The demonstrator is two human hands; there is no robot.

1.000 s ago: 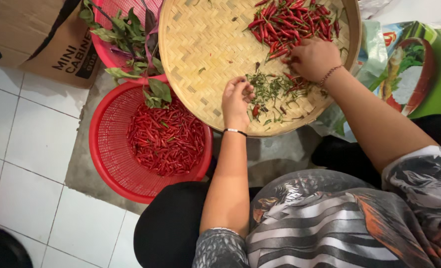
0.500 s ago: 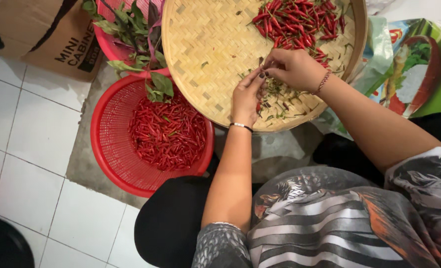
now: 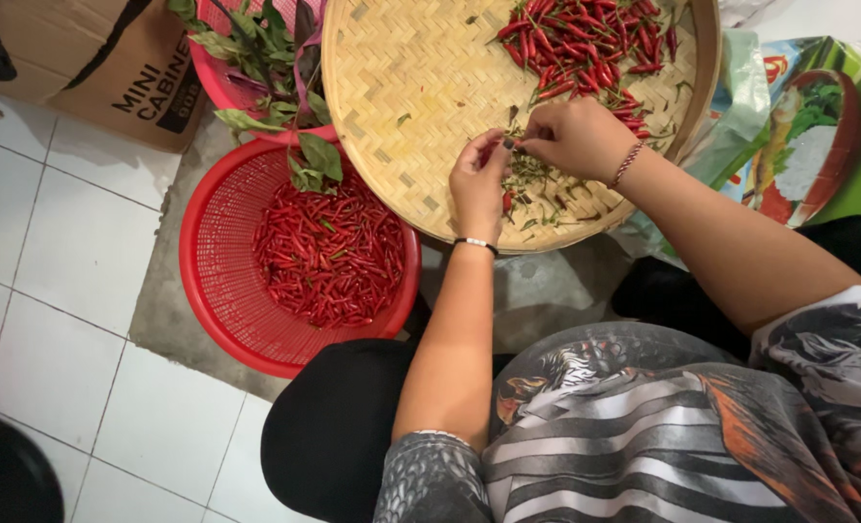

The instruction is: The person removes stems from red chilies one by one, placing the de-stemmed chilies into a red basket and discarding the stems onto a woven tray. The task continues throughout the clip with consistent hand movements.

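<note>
Left hand (image 3: 477, 184) and right hand (image 3: 574, 138) meet fingertip to fingertip, pinching one small chilli (image 3: 508, 143) between them; both closed narrow on it. Hands over round woven bamboo tray (image 3: 401, 97). Loose green stems (image 3: 537, 189) below hands; pile of red chillies (image 3: 585, 44) at tray's far side. Red plastic basket of stemmed chillies (image 3: 208, 271) just left, partly under tray.

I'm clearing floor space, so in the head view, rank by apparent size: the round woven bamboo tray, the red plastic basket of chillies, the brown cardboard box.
1. Round woven bamboo tray, though nearer the camera.
2. Red plastic basket.
3. Brown cardboard box, cut off by the frame, so unsure.
</note>
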